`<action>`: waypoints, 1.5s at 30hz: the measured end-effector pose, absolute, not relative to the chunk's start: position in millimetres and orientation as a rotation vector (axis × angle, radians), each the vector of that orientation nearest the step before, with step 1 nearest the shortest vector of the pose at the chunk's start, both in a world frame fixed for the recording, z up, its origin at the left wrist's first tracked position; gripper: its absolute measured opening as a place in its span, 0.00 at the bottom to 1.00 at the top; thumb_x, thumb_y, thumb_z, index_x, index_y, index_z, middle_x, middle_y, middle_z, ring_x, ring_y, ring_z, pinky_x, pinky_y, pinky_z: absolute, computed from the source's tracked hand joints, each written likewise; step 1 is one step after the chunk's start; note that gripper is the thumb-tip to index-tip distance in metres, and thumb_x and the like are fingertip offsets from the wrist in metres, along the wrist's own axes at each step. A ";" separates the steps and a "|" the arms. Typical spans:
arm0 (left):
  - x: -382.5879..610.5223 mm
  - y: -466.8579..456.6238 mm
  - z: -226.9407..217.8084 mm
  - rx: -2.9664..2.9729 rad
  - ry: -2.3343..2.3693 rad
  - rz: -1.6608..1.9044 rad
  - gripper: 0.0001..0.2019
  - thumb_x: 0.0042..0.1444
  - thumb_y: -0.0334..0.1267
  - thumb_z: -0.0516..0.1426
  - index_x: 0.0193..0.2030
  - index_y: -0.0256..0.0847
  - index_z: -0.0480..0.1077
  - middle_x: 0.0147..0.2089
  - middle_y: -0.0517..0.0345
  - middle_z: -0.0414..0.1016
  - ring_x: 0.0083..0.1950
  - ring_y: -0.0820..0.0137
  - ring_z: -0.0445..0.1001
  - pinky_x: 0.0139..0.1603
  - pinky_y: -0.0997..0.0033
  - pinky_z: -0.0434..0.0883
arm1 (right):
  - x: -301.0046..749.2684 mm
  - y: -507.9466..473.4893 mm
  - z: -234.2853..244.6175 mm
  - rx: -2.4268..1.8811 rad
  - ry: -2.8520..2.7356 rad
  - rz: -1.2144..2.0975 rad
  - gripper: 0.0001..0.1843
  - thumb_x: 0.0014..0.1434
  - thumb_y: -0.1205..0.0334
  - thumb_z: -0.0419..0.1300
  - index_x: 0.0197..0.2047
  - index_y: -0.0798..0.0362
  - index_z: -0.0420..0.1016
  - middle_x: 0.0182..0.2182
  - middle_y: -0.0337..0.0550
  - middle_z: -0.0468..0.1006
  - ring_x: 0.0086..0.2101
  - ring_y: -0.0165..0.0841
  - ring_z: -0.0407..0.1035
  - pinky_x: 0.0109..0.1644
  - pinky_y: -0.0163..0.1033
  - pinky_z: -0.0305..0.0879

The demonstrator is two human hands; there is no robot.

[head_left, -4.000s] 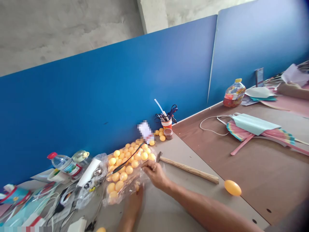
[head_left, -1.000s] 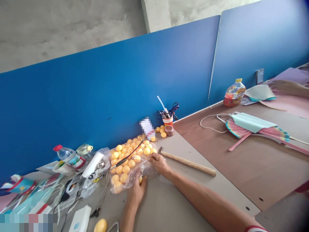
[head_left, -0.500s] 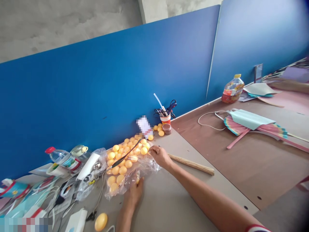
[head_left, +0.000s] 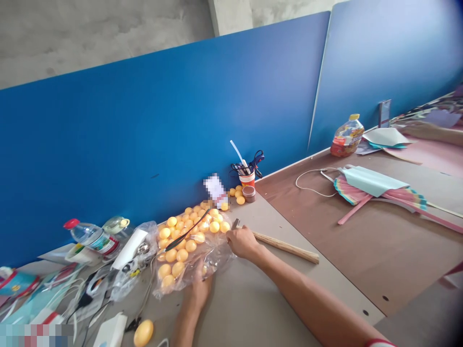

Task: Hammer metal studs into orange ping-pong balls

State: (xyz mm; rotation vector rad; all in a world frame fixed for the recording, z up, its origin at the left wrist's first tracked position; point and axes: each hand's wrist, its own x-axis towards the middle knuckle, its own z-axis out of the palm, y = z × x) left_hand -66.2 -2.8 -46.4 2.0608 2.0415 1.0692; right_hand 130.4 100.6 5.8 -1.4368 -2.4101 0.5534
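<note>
A clear plastic bag (head_left: 213,258) of orange-yellow balls (head_left: 190,246) lies on the table in front of me. My right hand (head_left: 244,242) is closed at the bag's right edge, its fingertips mostly hidden, and seems to pinch the film. At the near edge, my left hand (head_left: 201,286) is closed on the plastic; its fingers show only partly through the film. Behind my right hand lies a wooden stick (head_left: 289,248), with a small dark metal piece (head_left: 236,223) beside the knuckles. A dark, thin strip (head_left: 186,234) lies across the bag.
One loose ball (head_left: 143,333) sits near the front edge. To the left are a red-capped bottle (head_left: 94,237), cables and plastic wrapping. A cup of tools (head_left: 247,179) stands by the blue partition (head_left: 162,125). On the right lie a pleated paper piece (head_left: 376,180) and a juice bottle (head_left: 347,137).
My right hand has lowered slightly and closed more, uncovering the dark metal piece. My left hand has moved slightly left and farther under the plastic. The view has shifted a little.
</note>
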 end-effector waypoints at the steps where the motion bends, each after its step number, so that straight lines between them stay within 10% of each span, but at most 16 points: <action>1: -65.3 -3.4 -46.7 2.072 2.060 1.055 0.19 0.57 0.47 0.52 0.51 0.42 0.73 0.54 0.46 0.77 0.61 0.53 0.70 0.64 0.46 0.64 | 130.7 101.1 8.0 -1.433 -2.341 0.592 0.09 0.53 0.72 0.55 0.33 0.56 0.77 0.32 0.51 0.80 0.33 0.37 0.73 0.43 0.42 0.59; 11: -65.7 3.4 -46.8 1.985 2.121 0.936 0.16 0.55 0.43 0.53 0.45 0.39 0.74 0.50 0.44 0.78 0.59 0.48 0.70 0.63 0.46 0.65 | 125.6 72.0 29.3 -0.386 -1.624 2.175 0.09 0.40 0.62 0.67 0.27 0.55 0.76 0.22 0.35 0.73 0.24 0.26 0.62 0.30 0.32 0.59; 22: -57.7 -2.8 -38.2 1.913 2.036 0.985 0.18 0.57 0.43 0.52 0.51 0.40 0.72 0.51 0.46 0.78 0.60 0.55 0.71 0.62 0.48 0.67 | 96.0 74.0 -7.7 -1.061 -1.951 1.110 0.11 0.51 0.72 0.56 0.32 0.54 0.79 0.29 0.39 0.80 0.31 0.31 0.71 0.37 0.33 0.64; 36: -54.7 -10.9 -31.1 1.809 1.911 0.941 0.26 0.52 0.32 0.54 0.60 0.39 0.63 0.60 0.45 0.72 0.63 0.57 0.68 0.64 0.52 0.66 | 100.6 75.4 -16.0 -1.016 -2.109 1.040 0.10 0.51 0.72 0.57 0.32 0.54 0.80 0.31 0.41 0.81 0.31 0.31 0.71 0.36 0.33 0.62; 45: -59.5 -3.7 -29.7 1.536 1.840 1.255 0.21 0.55 0.48 0.58 0.51 0.38 0.70 0.49 0.45 0.79 0.52 0.58 0.77 0.54 0.56 0.73 | 104.7 85.6 -17.8 -0.812 -1.921 1.607 0.05 0.48 0.72 0.59 0.28 0.55 0.76 0.22 0.33 0.71 0.24 0.25 0.62 0.28 0.30 0.56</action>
